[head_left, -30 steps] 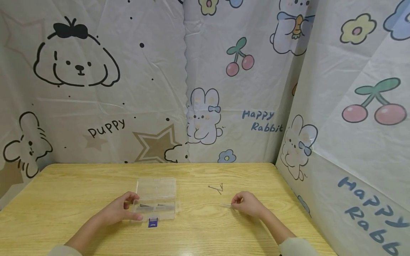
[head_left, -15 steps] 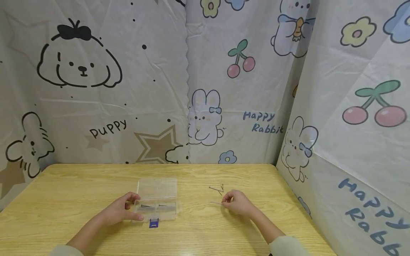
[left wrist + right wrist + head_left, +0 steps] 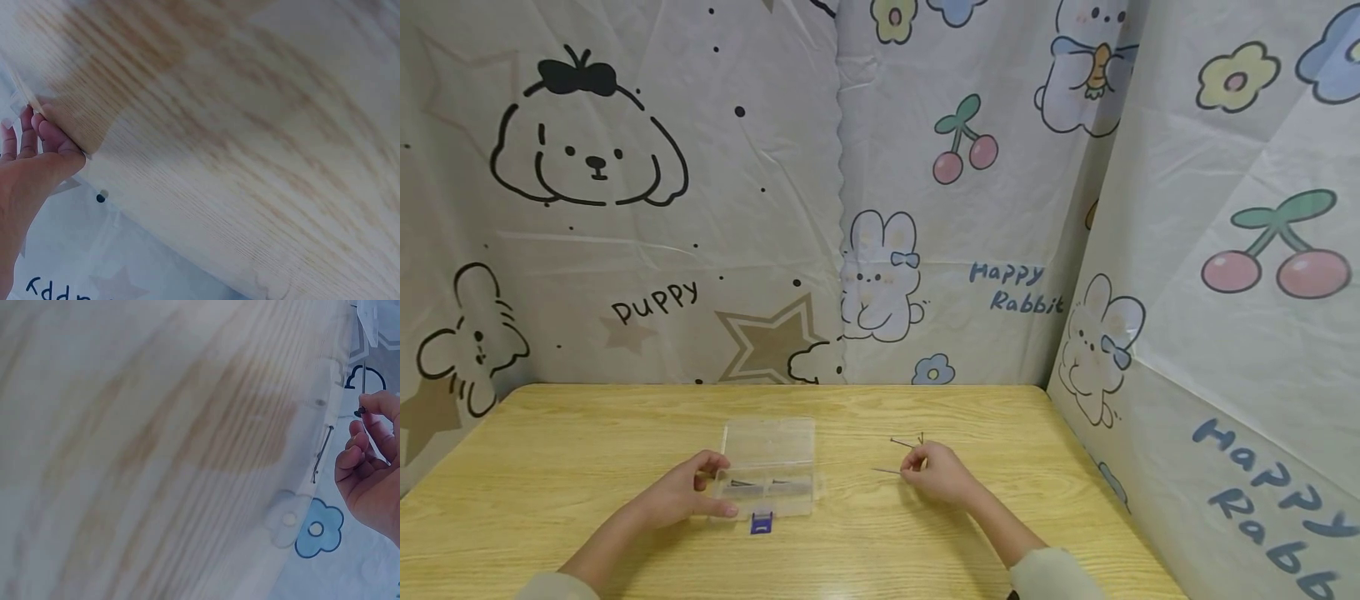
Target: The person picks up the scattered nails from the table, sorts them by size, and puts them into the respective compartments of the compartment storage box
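Observation:
A clear plastic storage box (image 3: 790, 505) with a blue latch (image 3: 762, 522) lies with its lid (image 3: 769, 442) folded back. My left hand (image 3: 679, 492) holds its left side, thumb at the front corner and fingers behind. Thin dark nails (image 3: 743, 483) lie in its compartments. My right hand (image 3: 942, 477) pinches a long thin nail (image 3: 886, 471) near its head, the shaft pointing left toward the box. The right wrist view shows the nail's dark head (image 3: 360, 412) at the fingertips. Beyond the right hand, loose nails (image 3: 902, 442) lie on the table, partly hidden by it.
The wood-grain table (image 3: 625, 425) meets a printed cloth (image 3: 760, 250) at its back edge. Another cloth panel (image 3: 1240, 350) hangs along the right side. A stretch of tabletop lies between the box and the right hand.
My right hand has moved left and slightly away from me with the nail, now overlapping the loose nails in view. The left hand stays at the box.

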A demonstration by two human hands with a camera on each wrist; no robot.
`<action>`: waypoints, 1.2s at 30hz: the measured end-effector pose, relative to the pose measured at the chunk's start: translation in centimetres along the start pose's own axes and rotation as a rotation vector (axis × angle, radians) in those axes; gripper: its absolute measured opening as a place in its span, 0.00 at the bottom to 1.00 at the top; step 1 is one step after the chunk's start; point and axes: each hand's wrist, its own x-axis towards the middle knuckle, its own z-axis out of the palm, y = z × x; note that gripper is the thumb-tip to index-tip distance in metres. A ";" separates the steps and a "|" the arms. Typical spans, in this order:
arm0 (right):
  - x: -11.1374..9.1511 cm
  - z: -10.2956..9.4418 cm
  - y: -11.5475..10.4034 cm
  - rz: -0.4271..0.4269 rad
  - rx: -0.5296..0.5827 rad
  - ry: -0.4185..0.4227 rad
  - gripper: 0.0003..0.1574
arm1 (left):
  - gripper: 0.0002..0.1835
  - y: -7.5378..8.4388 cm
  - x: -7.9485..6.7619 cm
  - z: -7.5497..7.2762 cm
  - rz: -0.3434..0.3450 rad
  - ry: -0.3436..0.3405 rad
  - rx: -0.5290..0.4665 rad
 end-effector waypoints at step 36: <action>3.0 5.2 -7.1 -0.054 0.047 -0.047 0.03 | 0.40 -0.1 0.0 0.0 0.007 -0.008 0.003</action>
